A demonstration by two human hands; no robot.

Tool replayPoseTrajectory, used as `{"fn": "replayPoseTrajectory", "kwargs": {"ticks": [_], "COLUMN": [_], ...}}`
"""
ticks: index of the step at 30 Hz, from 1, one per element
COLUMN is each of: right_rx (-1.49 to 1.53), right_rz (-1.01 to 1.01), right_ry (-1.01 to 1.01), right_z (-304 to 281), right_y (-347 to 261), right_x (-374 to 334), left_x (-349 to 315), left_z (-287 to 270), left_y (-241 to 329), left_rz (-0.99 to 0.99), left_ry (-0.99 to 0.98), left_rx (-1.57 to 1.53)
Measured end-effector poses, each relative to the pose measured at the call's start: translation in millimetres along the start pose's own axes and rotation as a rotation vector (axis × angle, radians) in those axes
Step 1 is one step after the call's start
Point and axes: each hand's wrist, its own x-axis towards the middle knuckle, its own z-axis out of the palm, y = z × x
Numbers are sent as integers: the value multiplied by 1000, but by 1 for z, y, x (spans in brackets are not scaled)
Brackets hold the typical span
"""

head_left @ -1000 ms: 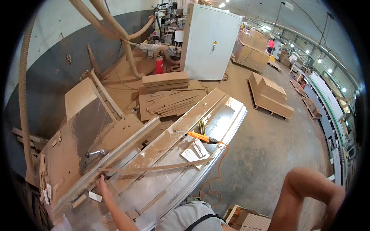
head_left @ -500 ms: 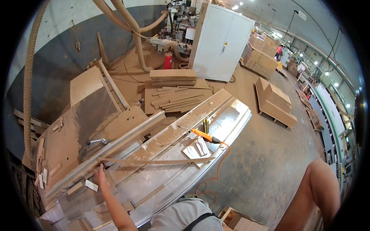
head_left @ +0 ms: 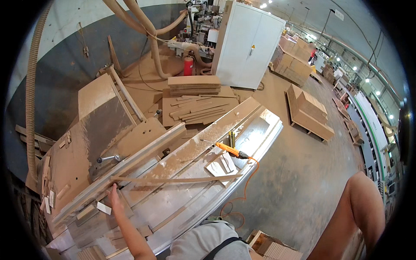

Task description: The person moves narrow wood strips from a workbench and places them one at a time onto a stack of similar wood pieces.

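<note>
My left hand (head_left: 115, 199) reaches over the metal saw table (head_left: 190, 193), fingers stretched toward the long fence (head_left: 130, 161). Just beyond its fingertips is the left end of a thin wooden strip (head_left: 173, 179), which lies slantwise across the table. Whether the fingertips touch the strip or the fence I cannot tell. Beside the wrist rests a small white piece (head_left: 103, 208). An orange power tool (head_left: 230, 149) with a dark end and an orange cord lies farther right, next to white panel pieces (head_left: 221, 167). My right arm is bent at the right edge, its hand out of the picture.
Stacked boards and loose strips (head_left: 197, 110) lie behind the table. A white cabinet (head_left: 249, 45) and a red extinguisher (head_left: 188, 66) stand at the back. Board stacks on a pallet (head_left: 308, 110) are on the right. The cord (head_left: 245, 190) hangs past the table edge.
My left hand stays almost in place by the strip's end. The bent right arm sits slightly higher, and the whole view has shifted a little.
</note>
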Motion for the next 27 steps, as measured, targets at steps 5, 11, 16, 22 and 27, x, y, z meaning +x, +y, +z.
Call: {"fn": "replayPoseTrajectory", "kwargs": {"ticks": [5, 11, 16, 22, 27], "right_rx": [-66, -47, 15, -62, 10], "right_rz": [75, 158, 16, 134, 102], "right_ry": [9, -140, -19, -58, -114], "right_z": [6, 19, 9, 19, 21], "right_y": [14, 8, -4, 17, 4], "right_x": [9, -35, -4, -12, -32], "left_x": [-26, 11, 5, -18, 21], "left_z": [16, 13, -1, 21, 2], "left_y": [10, -15, -9, 4, -23], "left_rz": [35, 96, 83, 50, 64], "left_ry": [-63, -111, -55, -66, -99], "left_rx": [-65, -84, -92, -44, -145]}}
